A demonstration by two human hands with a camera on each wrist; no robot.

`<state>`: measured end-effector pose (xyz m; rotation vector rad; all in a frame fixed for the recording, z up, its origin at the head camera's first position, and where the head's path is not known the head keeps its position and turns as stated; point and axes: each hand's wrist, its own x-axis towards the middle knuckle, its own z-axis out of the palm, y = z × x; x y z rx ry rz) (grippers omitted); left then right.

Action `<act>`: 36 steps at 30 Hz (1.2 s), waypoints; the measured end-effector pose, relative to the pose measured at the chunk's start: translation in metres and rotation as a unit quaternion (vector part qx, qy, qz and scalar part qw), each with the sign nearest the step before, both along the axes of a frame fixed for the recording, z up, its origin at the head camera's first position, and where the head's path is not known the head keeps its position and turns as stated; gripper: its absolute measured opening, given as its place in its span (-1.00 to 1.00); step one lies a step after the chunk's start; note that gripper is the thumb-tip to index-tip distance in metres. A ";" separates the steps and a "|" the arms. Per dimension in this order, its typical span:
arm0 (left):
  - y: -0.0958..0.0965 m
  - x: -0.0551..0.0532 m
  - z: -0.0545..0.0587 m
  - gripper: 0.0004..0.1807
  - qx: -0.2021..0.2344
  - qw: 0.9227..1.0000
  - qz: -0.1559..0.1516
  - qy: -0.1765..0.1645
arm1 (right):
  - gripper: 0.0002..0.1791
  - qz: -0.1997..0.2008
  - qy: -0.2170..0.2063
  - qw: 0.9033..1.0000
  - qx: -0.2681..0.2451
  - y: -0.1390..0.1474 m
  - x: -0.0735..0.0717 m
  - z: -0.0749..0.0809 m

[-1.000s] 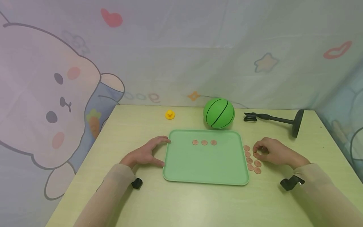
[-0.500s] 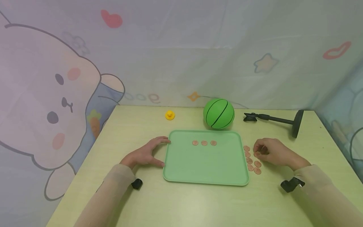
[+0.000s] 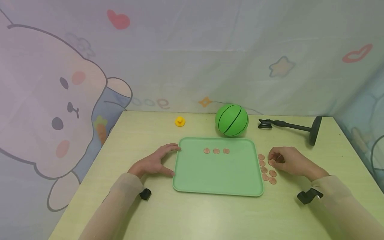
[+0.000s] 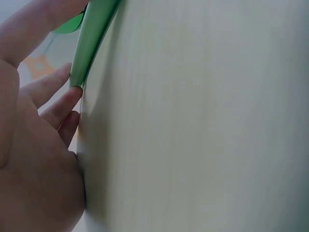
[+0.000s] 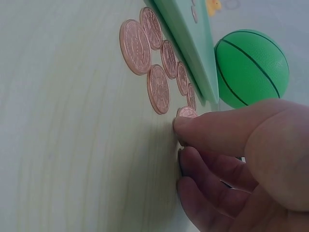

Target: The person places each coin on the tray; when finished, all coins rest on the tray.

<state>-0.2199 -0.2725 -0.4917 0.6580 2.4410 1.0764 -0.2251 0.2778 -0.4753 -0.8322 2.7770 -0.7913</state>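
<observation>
My right hand point(image 3: 286, 161) pinches a copper coin point(image 5: 187, 112) between thumb and fingertips, low over the table right of the tray. Part of that coin is hidden behind the thumb. Several more copper coins point(image 3: 263, 170) lie in two columns along the tray's right edge. Three coins point(image 3: 216, 151) sit in a spaced row inside the light green tray point(image 3: 219, 193), near its far side. At the tray's left edge, my left hand point(image 3: 152, 162) rests with thumb and fingers spread, the fingertips on the rim point(image 4: 89, 43).
Behind the tray stands a green ball point(image 3: 232, 120) with black lines. A small yellow rubber duck point(image 3: 180, 121) is at the back, left of the ball. A black stand point(image 3: 295, 126) with a round base lies on its side at the back right.
My right hand has shifted very slightly, and the coin at its fingertips has moved a little away from me. The left hand, the tray and the other coins have stayed in place.
</observation>
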 end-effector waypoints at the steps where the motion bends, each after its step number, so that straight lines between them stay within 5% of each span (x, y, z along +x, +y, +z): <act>1: 0.000 0.000 0.000 0.06 0.002 1.000 0.000 0.001 | -0.84 -0.001 0.000 1.000 0.001 0.000 0.000 0.000; 36: 0.003 -0.004 0.000 0.15 0.011 1.000 0.006 -0.006 | -0.79 -0.004 -0.003 1.000 -0.025 0.003 0.001 -0.002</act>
